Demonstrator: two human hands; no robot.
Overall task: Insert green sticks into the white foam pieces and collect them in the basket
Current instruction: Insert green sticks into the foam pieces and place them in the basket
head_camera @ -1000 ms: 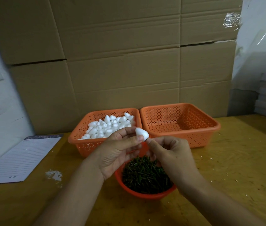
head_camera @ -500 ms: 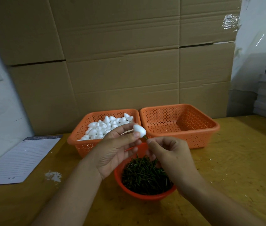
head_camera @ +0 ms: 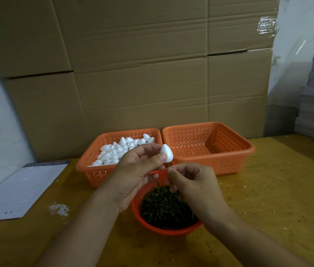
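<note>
Pinched between the thumb and fingers of the left hand (head_camera: 133,170), a white foam piece (head_camera: 166,153) sits just above the middle of the frame, its pointed tip aimed up and a little left, its rounded end down. A short green stick (head_camera: 168,165) pokes out from under that rounded end, running nearly straight down along the foam's long axis into the thumb and forefinger of the right hand (head_camera: 194,187), which are closed on its lower part. Directly below both hands a round orange bowl (head_camera: 164,231) holds a heap of loose green sticks (head_camera: 164,209); the right hand hides the bowl's right side. Behind the hands, two orange perforated baskets stand side by side, touching: the left basket (head_camera: 92,170) heaped with white foam pieces (head_camera: 114,151), partly blocked by the left hand, and the right basket (head_camera: 229,151) showing only its bare bottom. A lined paper pad (head_camera: 17,189) lies at lower left on the wooden table (head_camera: 277,189), with white crumbs (head_camera: 59,209) beside it. Cardboard boxes (head_camera: 152,64) fill the background.
</note>
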